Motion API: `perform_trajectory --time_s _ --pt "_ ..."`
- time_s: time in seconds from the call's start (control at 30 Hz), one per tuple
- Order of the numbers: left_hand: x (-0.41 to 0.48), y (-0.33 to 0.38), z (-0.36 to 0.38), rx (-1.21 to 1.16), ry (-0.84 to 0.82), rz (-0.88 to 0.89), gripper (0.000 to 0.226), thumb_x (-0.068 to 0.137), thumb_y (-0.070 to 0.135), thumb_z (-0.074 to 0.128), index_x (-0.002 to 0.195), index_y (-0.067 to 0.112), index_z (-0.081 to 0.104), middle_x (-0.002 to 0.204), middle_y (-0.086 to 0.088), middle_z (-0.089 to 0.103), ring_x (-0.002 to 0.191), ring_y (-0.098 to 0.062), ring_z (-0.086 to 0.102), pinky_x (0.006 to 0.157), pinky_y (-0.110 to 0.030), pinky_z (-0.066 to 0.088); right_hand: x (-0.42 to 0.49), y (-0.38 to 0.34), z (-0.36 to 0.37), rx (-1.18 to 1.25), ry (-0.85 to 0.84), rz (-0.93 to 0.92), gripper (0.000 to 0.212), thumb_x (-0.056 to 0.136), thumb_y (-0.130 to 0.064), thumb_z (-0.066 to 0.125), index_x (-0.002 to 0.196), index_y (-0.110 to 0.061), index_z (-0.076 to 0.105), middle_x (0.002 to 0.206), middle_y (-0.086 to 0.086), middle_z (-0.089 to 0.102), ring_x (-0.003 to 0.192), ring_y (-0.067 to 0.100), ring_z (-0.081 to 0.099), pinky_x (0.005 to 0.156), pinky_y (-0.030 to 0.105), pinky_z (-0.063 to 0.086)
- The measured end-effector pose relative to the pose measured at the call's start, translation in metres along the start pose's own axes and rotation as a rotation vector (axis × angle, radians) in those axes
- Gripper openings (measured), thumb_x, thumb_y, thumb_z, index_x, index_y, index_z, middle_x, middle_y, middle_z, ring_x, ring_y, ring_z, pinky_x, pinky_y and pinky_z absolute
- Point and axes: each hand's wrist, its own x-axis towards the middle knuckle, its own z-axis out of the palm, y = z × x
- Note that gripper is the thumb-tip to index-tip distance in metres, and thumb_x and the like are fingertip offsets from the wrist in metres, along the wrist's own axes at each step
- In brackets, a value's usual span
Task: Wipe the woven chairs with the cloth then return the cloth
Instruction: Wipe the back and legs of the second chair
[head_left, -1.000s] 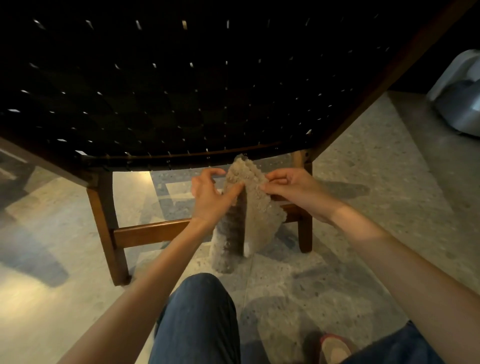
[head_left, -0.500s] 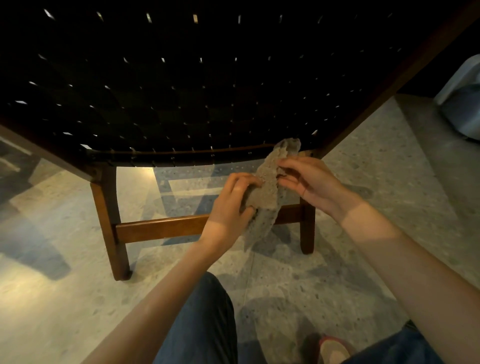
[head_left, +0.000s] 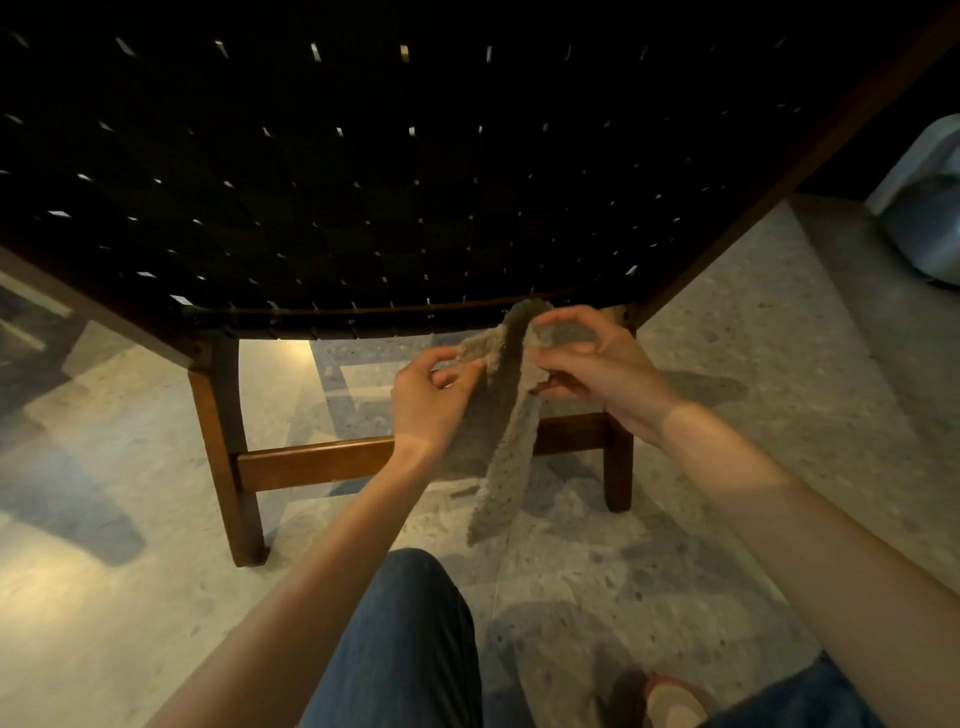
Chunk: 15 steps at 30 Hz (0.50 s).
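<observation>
Just right of the frame's centre, the grey-brown knitted cloth (head_left: 506, 415) hangs folded below the dark woven chair (head_left: 363, 182) seat's front rail, its tail dangling above the speckled stone floor (head_left: 753, 415). Pinched only at its top edge, it could slip and drop while being refolded. The left hand (head_left: 431, 397) and right hand (head_left: 597, 364) each hold their grip on that edge with thumb and curled fingertips, wrists raised.

Your cloth (head_left: 506, 415) is a grey-beige, nubbly rag, folded lengthwise and hanging down in front of the chair (head_left: 363, 182), its top edge just at the seat's front rail. The chair has a dark woven seat on a brown wooden frame.
</observation>
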Motion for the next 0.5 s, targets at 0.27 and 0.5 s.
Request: perform_trajectory --time_s 0.27,0.5 --pt "-0.011 0.014 0.013 -0.044 -0.267 0.035 0.016 0.099 0.015 0.047 0.102 0.014 0.062 0.058 0.016 0.061 0.058 0.005 0.056 0.058 -0.015 0.045 0.002 -0.001 0.006 -0.2 0.05 -0.14 0.021 0.085 -0.016 0.071 0.105 -0.012 0.067 0.089 0.008 0.073 0.084 0.013 0.07 0.079 0.025 0.057" --pt "-0.013 0.013 0.001 -0.037 -0.375 0.023 0.025 0.09 0.002 0.058 0.112 0.013 0.062 0.091 0.007 0.07 0.085 -0.003 0.066 0.074 -0.019 0.053 0.0 -0.005 -0.002 -0.253 -0.068 -0.195 0.025 0.09 -0.013 0.064 0.115 -0.013 0.061 0.098 -0.002 0.073 0.092 -0.001 0.067 0.075 0.012 0.051"
